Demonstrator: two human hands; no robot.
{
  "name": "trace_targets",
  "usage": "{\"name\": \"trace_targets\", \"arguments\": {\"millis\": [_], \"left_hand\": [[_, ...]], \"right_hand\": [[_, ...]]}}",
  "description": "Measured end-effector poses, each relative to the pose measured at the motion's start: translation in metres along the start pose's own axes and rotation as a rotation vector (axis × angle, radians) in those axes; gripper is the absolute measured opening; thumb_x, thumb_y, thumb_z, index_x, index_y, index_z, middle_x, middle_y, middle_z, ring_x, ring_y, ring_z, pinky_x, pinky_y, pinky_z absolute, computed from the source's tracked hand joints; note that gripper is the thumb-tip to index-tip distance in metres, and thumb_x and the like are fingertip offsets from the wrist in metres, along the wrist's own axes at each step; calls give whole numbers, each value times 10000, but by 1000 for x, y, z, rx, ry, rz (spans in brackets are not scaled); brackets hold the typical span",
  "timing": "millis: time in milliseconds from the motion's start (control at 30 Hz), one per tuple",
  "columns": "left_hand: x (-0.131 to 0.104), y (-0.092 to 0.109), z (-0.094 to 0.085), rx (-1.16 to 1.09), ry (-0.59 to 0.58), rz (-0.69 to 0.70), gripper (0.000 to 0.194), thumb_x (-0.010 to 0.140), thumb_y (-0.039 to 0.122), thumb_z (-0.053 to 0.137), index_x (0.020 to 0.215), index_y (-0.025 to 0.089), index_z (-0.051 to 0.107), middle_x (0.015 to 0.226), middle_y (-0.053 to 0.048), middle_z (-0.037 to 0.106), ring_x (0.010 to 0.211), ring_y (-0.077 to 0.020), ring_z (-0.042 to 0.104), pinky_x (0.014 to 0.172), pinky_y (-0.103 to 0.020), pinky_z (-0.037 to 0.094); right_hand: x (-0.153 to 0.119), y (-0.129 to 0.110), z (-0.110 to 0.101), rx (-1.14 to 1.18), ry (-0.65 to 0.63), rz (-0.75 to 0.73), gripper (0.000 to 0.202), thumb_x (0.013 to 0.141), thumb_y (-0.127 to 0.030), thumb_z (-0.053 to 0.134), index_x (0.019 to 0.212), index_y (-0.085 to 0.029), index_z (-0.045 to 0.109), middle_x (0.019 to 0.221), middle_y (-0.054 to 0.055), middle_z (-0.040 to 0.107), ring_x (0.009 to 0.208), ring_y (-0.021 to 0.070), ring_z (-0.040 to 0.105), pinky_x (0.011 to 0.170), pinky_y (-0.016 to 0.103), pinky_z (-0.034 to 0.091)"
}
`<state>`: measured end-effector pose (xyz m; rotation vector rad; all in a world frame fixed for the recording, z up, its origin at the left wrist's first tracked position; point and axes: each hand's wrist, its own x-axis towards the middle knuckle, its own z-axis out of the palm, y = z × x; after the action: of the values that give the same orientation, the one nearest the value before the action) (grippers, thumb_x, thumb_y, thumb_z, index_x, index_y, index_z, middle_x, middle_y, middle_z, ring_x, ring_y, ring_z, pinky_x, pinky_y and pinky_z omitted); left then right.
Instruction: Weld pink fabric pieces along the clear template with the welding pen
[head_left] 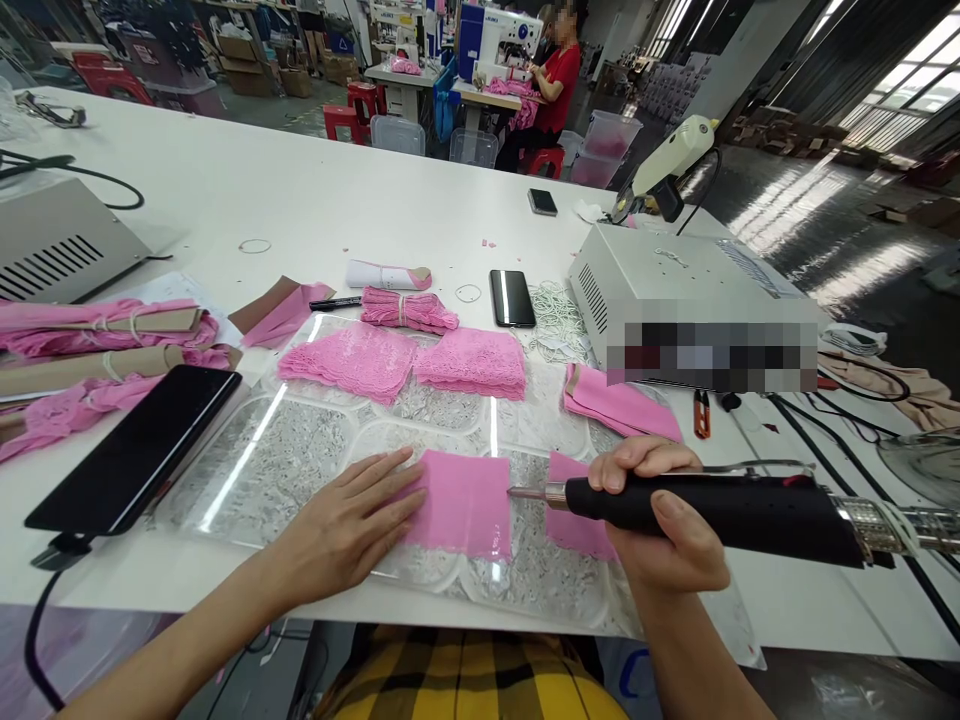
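Left grip [352,525]: palm down, back showing, open and flat. Digits extended, slightly fanned, pointing toward the tip of the black-handled tool [742,515], short of it on its left. Left forearm [187,630] bare, slanting up from lower left. Right grip [664,525]: closed round the tool, fingers curled over, thumb against its near side. Right forearm [701,655] bare, rising below the tool, wrist bent.

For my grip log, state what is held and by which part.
The right hand holds the black tool by the front of its handle. The left hand grips nothing; its fingers rest on pink fabric.
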<state>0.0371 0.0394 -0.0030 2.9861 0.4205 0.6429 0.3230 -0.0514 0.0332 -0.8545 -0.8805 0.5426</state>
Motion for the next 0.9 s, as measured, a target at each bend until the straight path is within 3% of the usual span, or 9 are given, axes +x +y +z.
{"name": "trace_targets", "arguments": {"millis": [267, 900], "left_hand": [[0, 1, 0, -16, 14, -15, 337, 979, 177, 459, 1301, 165, 561, 1382, -100, 545, 1394, -283, 359, 1066, -466, 442], [0, 3, -2, 3, 29, -1, 308, 980, 179, 446, 1247, 159, 597, 1309, -92, 608, 1353, -269, 425, 1038, -433, 473]], "right_hand": [[0, -4, -5, 28, 2, 35, 134, 680, -260, 579, 781, -181, 618, 767, 19, 529, 548, 111, 516, 500, 308, 475], [-5, -12, -7, 63, -169, 118, 138, 714, -289, 596, 805, -190, 626, 741, 23, 538, 527, 118, 515, 468, 301, 469]]}}
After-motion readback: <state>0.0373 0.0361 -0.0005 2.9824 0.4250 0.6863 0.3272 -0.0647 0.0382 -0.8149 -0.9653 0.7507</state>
